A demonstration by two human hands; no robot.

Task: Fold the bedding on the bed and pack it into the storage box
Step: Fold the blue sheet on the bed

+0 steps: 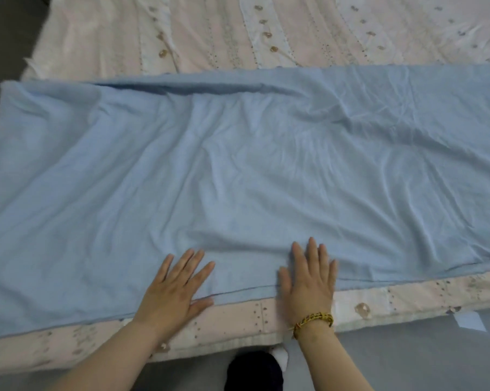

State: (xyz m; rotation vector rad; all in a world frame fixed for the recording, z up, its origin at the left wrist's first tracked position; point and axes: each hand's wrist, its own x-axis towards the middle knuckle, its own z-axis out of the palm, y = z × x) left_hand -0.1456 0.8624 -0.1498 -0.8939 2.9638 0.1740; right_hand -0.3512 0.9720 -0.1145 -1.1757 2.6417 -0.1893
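Two spread palms, left hand (pixel 176 286), right hand (pixel 311 280) (braceleted), flat on blue sheet (pixel 238 165), patterned bedspread (pixel 238 38) beneath, perhaps sock (pixel 280 358) below

Bed (pixel 232 324): dressed in a pale pink-and-white patterned cover (pixel 266 32).
Blue sheet (pixel 238 165): lies flat and creased on the cover, spanning the bed's width along its near edge.
Near edge: a strip of cover shows.

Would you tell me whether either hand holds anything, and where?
Nothing is held; the left hand and right hand lie flat on the blue sheet.
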